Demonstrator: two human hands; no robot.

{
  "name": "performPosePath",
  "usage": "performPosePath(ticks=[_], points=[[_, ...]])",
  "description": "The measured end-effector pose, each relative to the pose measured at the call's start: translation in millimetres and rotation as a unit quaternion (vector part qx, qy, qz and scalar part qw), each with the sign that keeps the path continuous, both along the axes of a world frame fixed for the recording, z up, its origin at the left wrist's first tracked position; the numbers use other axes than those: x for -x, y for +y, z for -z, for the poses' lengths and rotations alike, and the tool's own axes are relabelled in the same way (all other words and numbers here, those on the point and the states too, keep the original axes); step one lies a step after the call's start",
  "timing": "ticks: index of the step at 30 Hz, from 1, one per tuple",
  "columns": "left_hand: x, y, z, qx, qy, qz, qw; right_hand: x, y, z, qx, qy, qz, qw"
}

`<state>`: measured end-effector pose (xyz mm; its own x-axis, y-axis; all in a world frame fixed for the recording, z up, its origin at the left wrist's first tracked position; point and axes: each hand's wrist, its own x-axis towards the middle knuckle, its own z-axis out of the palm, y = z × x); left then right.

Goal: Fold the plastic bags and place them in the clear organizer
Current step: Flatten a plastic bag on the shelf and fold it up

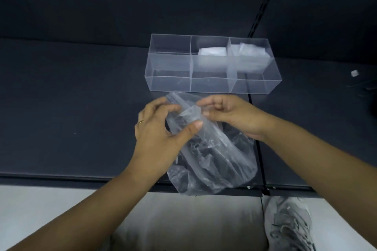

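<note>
The plastic bag point(212, 161) hangs in mid-air, crumpled and unfolded. It sits just in front of the clear organizer point(169, 79), and its lower end droops past the near edge of the dark table point(81, 108). The left hand point(161, 134) pinches the upper part between thumb and curled fingers. The right hand point(230, 114) has its fingers curled onto the same top edge from the other side. The film is see-through and smeared, so I can't be sure which layer each hand actually has. Holding it up by the top makes sense, as the weight pulls the film straight and the hands can find the mouth before flattening it.

Behind it, the organizer stands well within reach. One folded bag point(212, 51) lies in the middle compartment and another folded bag point(248, 52) lies in the right one. That probably makes the left compartment this bag's home. Down at the floor there's a grey shoe point(289, 226).
</note>
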<state>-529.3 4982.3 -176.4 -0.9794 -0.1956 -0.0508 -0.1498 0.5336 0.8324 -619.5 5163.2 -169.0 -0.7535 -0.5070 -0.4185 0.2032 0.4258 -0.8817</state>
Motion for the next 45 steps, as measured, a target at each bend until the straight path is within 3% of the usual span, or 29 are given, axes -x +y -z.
performPosePath(ticks=[7, 10, 17, 20, 25, 30, 34, 37, 41, 43, 45], points=[[-6.7, 17.8, -6.9, 0.021, -0.034, 0.072, 0.997, -21.1, -3.8, -2.7, 0.079, 0.06, 0.115, 0.988], [-11.0, 17.1, -3.7, 0.021, 0.003, 0.056, 0.998, -28.0, -8.2, -10.0, 0.115, 0.08, 0.136, 0.981], [-5.6, -23.4, 0.8, -0.147, 0.066, -0.068, 0.985, -14.2, 42.2, -25.4, 0.087, 0.116, 0.181, 0.973], [-5.5, -41.9, 3.3, -0.132, 0.093, -0.11, 0.981, -8.8, 74.2, -31.5, 0.053, 0.094, 0.138, 0.985], [-8.9, -45.7, -0.4, -0.108, 0.114, -0.096, 0.983, -19.3, 82.0, -31.4, 0.035, 0.095, 0.07, 0.992], [-11.6, -38.9, -2.8, -0.107, 0.111, -0.085, 0.984, -28.2, 42.5, -7.7, 0.008, -0.031, -0.016, 0.999], [-12.9, -46.9, -0.4, -0.097, 0.105, -0.103, 0.984, -23.4, 40.9, -1.1, 0.061, -0.032, -0.015, 0.997], [-14.0, -49.9, 5.6, -0.083, 0.085, -0.118, 0.986, -23.8, 43.8, -9.2, 0.163, -0.03, 0.065, 0.984], [-16.5, -49.9, 16.4, -0.068, -0.035, -0.086, 0.993, -24.9, 35.2, -10.2, 0.119, 0.039, 0.183, 0.975], [-15.1, -52.0, 15.6, -0.012, -0.066, -0.063, 0.996, -26.5, 27.5, -14.7, 0.111, 0.057, 0.168, 0.978], [-9.2, -51.3, 4.4, -0.013, -0.058, -0.044, 0.997, -28.7, 19.7, -19.9, 0.094, 0.075, 0.121, 0.985]])
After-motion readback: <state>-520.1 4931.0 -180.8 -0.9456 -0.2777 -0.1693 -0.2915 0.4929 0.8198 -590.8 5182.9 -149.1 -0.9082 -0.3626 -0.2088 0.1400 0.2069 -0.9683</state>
